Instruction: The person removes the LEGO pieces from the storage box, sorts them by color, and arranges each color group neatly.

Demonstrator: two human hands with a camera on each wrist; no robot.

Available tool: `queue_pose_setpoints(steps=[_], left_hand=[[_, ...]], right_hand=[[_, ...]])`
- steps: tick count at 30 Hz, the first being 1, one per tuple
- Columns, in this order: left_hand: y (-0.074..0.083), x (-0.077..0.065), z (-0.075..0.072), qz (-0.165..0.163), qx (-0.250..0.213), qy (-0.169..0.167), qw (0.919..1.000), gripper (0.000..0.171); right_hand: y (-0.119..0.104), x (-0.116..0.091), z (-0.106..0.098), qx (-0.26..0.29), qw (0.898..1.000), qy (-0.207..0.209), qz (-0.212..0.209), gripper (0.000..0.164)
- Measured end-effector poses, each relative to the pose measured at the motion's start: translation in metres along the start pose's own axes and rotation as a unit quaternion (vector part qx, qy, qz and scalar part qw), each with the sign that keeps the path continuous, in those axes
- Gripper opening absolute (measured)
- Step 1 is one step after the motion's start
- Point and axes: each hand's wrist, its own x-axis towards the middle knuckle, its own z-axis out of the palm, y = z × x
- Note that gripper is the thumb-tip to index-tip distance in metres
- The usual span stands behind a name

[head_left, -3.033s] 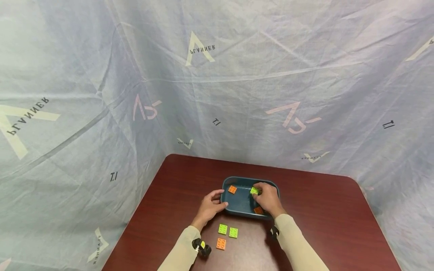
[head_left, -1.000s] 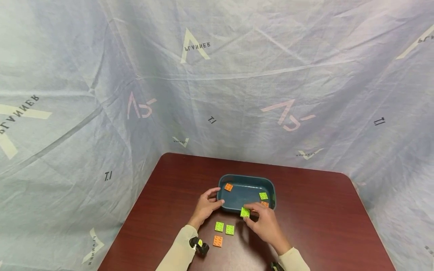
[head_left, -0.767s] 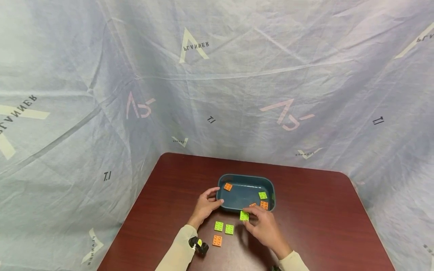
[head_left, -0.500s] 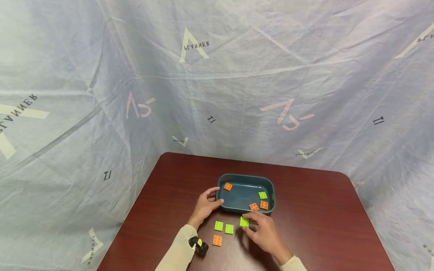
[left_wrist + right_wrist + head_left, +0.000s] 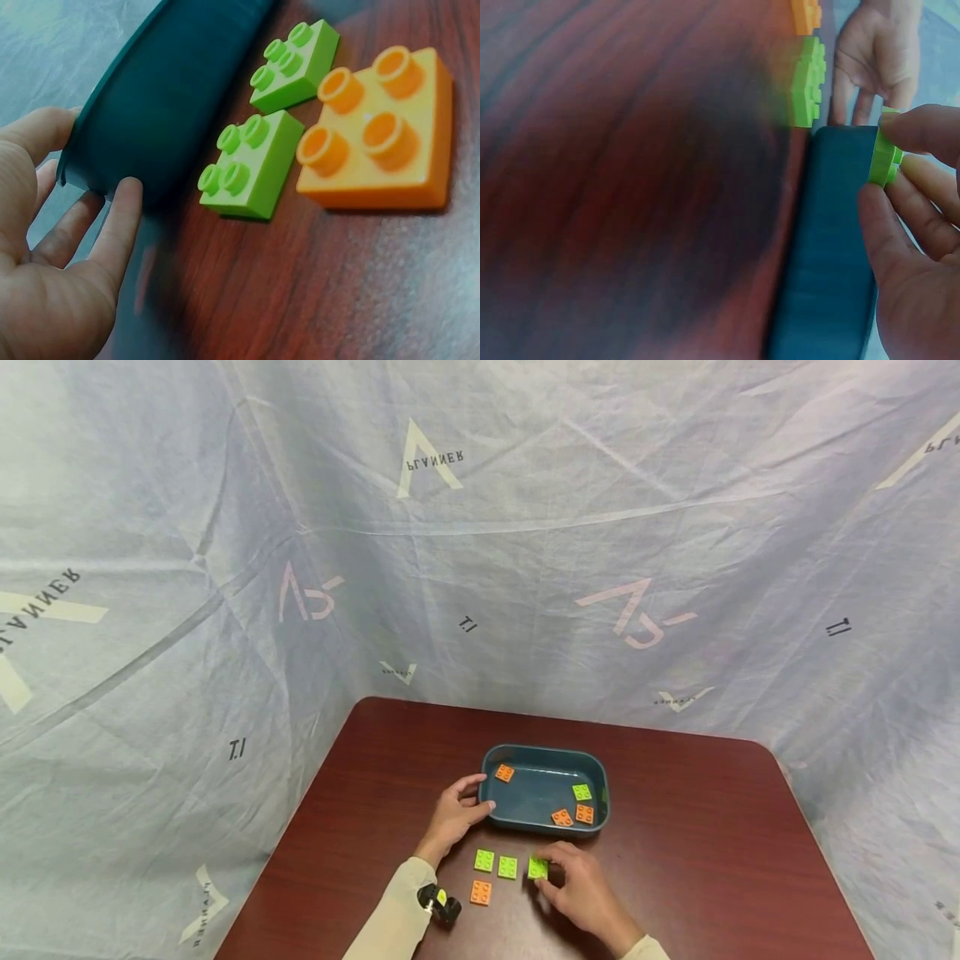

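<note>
My right hand (image 5: 588,893) pinches a green toy building brick (image 5: 537,867) between thumb and fingers, low at the table in front of a dark teal bin (image 5: 543,750). The right wrist view shows that green brick (image 5: 885,157) on edge between the fingertips. My left hand (image 5: 453,817) touches the bin's left end with spread, fairly straight fingers, seen closer in the left wrist view against the bin wall (image 5: 157,97). Left of the pinched brick lie two green bricks (image 5: 507,867) (image 5: 483,860), with an orange brick (image 5: 481,892) nearer me.
Inside the bin are three orange bricks, one (image 5: 505,773) at the left and two (image 5: 584,813) (image 5: 562,817) at the near right, plus a green brick (image 5: 582,792). A grey printed cloth (image 5: 525,568) hangs behind the dark red table (image 5: 697,827).
The right hand has come out of the bin with the green brick and moved toward me, down to the table beside the other bricks. The left hand stays at the bin's end.
</note>
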Motion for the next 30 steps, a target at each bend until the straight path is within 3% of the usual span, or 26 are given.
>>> queue_pose_setpoints(steps=[12,30], left_hand=[[-0.001,-0.002,0.000,-0.007,0.014,0.003,0.9999,0.065],[-0.003,0.001,0.001,-0.002,-0.015,-0.005,0.9999,0.065]], right_hand=[[0.014,0.000,0.012,0.010,0.998,-0.054,0.036,0.033],[0.017,0.006,0.024,0.010,0.996,-0.076,0.038,0.032]])
